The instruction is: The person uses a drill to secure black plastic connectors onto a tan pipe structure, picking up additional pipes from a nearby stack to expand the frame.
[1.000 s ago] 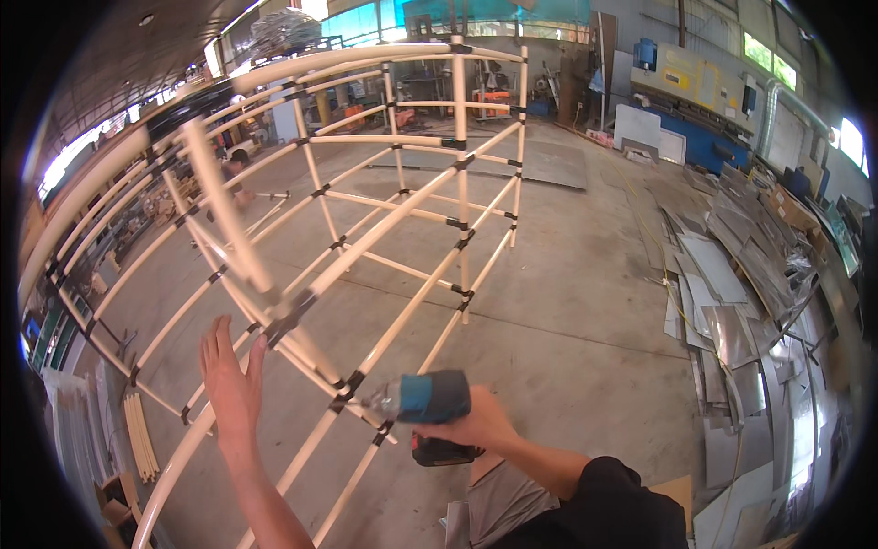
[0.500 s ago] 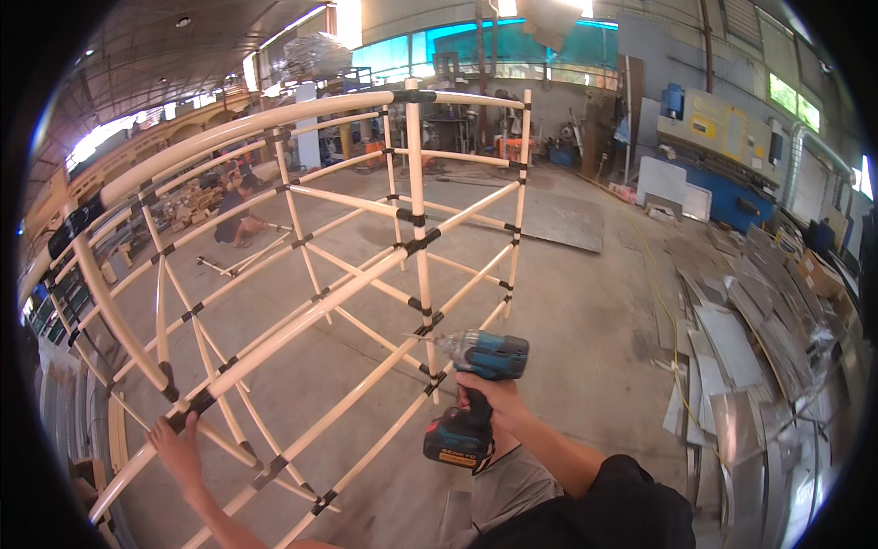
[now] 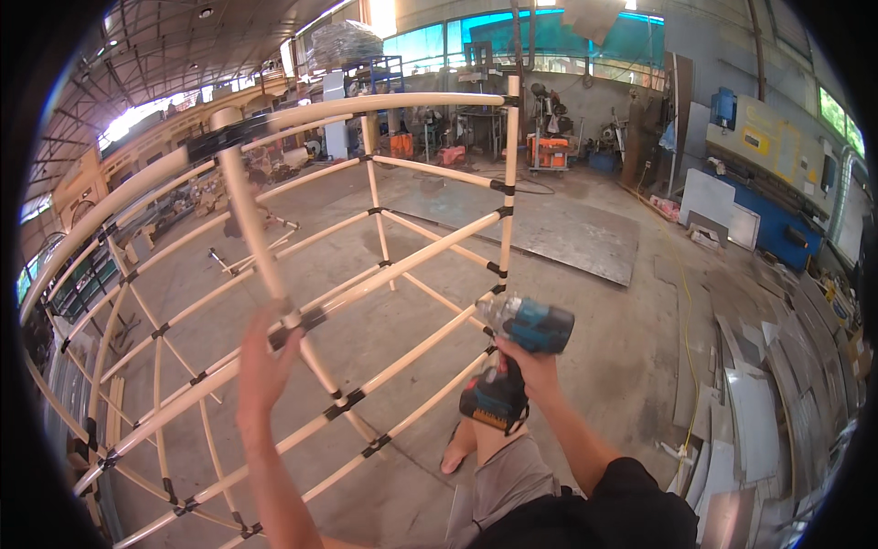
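My right hand point(image 3: 526, 366) is wrapped round the grip of a teal and black cordless impact driver point(image 3: 530, 324). The driver's nose points left, close to a joint on the frame's right-hand upright; its bit is hard to make out. A large frame of cream pipes point(image 3: 402, 267) with black joints stands in front of me. My left hand point(image 3: 263, 371), smeared by motion, is raised with fingers extended and thumb apart. It is beside a black joint point(image 3: 311, 318) where a thick upright pipe point(image 3: 251, 220) meets a long rail; whether it touches the joint, I cannot tell.
Flat metal sheets point(image 3: 754, 425) lie piled at right, with a yellow cable point(image 3: 688, 339) running along them. A large plate point(image 3: 576, 236) lies on the floor beyond the frame. An orange machine point(image 3: 551, 153) stands at the back, and a blue-and-yellow machine point(image 3: 768, 137) at back right.
My view has shifted along the frame to the right. My left hand has left one joint and moved right to another. The driver stays in my right hand, now near the right upright.
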